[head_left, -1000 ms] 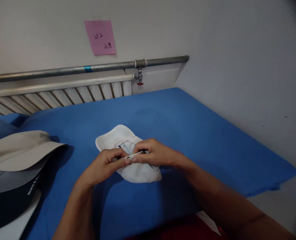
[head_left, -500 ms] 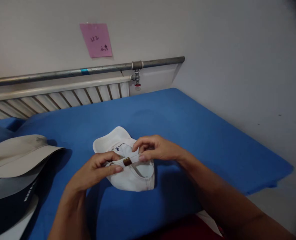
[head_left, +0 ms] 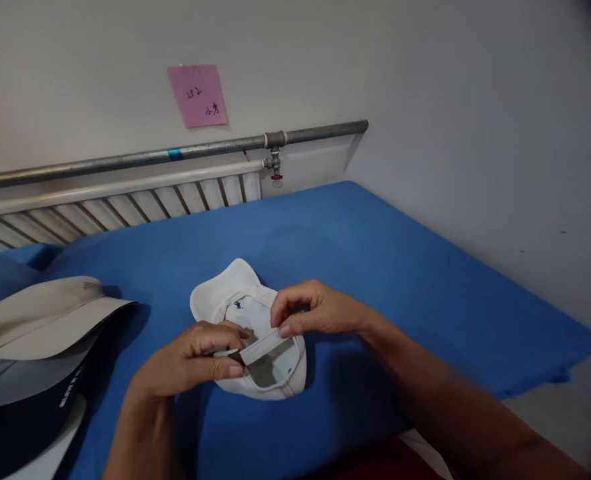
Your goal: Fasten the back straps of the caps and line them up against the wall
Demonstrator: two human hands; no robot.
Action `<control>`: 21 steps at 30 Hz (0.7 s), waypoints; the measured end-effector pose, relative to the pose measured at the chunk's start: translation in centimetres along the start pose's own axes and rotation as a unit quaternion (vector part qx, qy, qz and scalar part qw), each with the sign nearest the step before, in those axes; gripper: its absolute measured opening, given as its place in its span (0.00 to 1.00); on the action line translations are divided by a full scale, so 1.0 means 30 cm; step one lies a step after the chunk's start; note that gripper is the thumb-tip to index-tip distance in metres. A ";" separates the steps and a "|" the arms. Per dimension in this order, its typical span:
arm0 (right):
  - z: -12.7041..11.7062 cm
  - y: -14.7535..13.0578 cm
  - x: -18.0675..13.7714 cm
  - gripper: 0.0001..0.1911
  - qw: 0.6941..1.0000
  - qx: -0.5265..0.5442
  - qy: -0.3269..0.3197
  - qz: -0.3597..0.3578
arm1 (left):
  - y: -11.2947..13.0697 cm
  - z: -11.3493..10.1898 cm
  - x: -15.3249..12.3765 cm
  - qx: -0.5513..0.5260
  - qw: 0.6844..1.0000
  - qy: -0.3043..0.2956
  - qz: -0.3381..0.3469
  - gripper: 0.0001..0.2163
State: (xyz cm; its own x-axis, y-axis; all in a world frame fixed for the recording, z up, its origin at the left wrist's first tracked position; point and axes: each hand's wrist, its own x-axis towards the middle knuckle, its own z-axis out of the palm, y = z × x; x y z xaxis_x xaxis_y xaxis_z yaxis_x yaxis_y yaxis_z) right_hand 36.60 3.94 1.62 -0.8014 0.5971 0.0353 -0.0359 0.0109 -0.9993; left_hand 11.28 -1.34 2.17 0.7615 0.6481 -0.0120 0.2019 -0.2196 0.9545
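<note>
A white cap (head_left: 225,293) with a small dark emblem lies on the blue cloth (head_left: 355,260), its brim pointing away from me. Both my hands are at its back. My left hand (head_left: 190,360) pinches one end of the white adjusting strap (head_left: 265,347). My right hand (head_left: 315,312) pinches the other end of the same strap with thumb and forefinger. The strap stretches between them over the cap's rear opening.
A stack of caps (head_left: 30,333), beige on top and dark ones beneath, sits at the left edge. A radiator (head_left: 125,203) and a metal pipe (head_left: 175,155) run along the back wall under a pink note (head_left: 198,95). A white wall borders the cloth on the right.
The strap has been drawn out and turned flatter between my hands; the brown buckle seen half a second ago is hidden now. The cap has shifted slightly toward me.
</note>
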 end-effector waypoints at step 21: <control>0.046 0.022 0.019 0.07 0.899 -0.361 0.011 -0.249 | -0.065 -0.084 -0.087 -0.219 0.872 -0.076 0.432 0.14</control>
State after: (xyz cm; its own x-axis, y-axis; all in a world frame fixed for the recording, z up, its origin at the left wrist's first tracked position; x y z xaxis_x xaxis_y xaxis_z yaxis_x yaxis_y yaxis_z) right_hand 35.29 3.18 1.00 -0.7814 0.3887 0.4882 0.0157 0.7943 -0.6073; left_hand 7.34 -0.78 1.09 0.5927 0.2682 0.7595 -0.7160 -0.2564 0.6493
